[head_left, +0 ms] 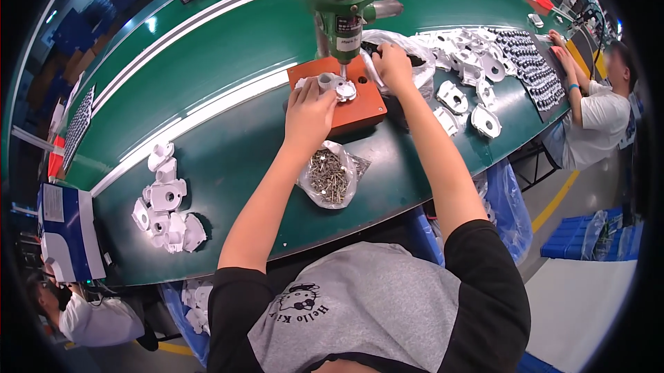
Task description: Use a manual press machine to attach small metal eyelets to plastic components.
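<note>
My left hand (310,111) grips a white plastic housing (326,82), holding it on an orange block (356,110). Right above the housing is the tip of a green bench press (344,30), whose metal rod points down at the part. My right hand (393,68) is at the mouth of a clear plastic bag (422,51) holding black pieces, just right of the block. Its fingers are curled, and whatever they may hold is hidden. Nearer to me, an open bag of metal screws or pins (329,178) lies on the bench.
Several white housings (166,200) form a group on the left of the green bench (235,172). More white housings (477,61) lie at right, beside rows of dark parts (531,68). A co-worker (602,106) sits far right, another person (97,314) lower left.
</note>
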Action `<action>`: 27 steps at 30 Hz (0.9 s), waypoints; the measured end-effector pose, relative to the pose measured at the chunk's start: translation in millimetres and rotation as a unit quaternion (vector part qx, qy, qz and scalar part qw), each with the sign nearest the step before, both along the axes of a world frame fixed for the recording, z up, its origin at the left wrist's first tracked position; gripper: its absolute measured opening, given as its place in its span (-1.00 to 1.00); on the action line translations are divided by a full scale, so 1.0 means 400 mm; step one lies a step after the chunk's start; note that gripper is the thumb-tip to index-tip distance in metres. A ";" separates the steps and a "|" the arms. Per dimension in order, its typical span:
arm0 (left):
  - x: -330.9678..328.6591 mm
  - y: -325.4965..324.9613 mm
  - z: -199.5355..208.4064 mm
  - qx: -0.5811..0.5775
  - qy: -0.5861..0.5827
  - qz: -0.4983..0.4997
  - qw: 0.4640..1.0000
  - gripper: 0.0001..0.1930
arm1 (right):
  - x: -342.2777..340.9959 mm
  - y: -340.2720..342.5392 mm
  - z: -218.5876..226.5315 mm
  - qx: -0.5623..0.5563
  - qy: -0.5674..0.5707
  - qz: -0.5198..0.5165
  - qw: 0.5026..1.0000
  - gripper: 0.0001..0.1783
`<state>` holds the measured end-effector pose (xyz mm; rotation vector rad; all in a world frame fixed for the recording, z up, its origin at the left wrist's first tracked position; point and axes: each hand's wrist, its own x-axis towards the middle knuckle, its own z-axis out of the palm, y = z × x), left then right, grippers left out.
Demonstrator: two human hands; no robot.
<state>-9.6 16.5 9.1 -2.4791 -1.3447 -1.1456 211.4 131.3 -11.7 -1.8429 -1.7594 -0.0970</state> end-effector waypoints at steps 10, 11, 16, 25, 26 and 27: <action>-0.003 -0.030 0.017 -0.021 0.065 -0.015 0.998 -0.50 | -0.011 0.006 -0.001 -0.003 0.092 0.010 0.996 -0.74; -0.002 -0.035 0.021 -0.030 0.070 -0.021 0.997 -0.40 | -0.004 0.009 -0.008 -0.003 0.091 0.011 0.996 -0.74; -0.006 -0.028 -0.002 -0.026 0.072 -0.006 0.997 -0.35 | -0.034 -0.050 0.038 0.118 0.263 0.176 0.941 -0.75; -0.010 -0.027 -0.011 -0.024 0.047 -0.005 0.999 -0.36 | -0.111 -0.184 0.081 0.102 0.111 0.312 0.938 -0.86; -0.008 -0.026 -0.012 -0.015 0.038 -0.007 0.999 -0.37 | -0.113 -0.188 0.082 0.098 0.109 0.315 0.938 -0.86; -0.006 -0.026 -0.013 -0.007 0.030 -0.010 0.999 -0.37 | -0.114 -0.192 0.082 0.113 0.099 0.316 0.937 -0.86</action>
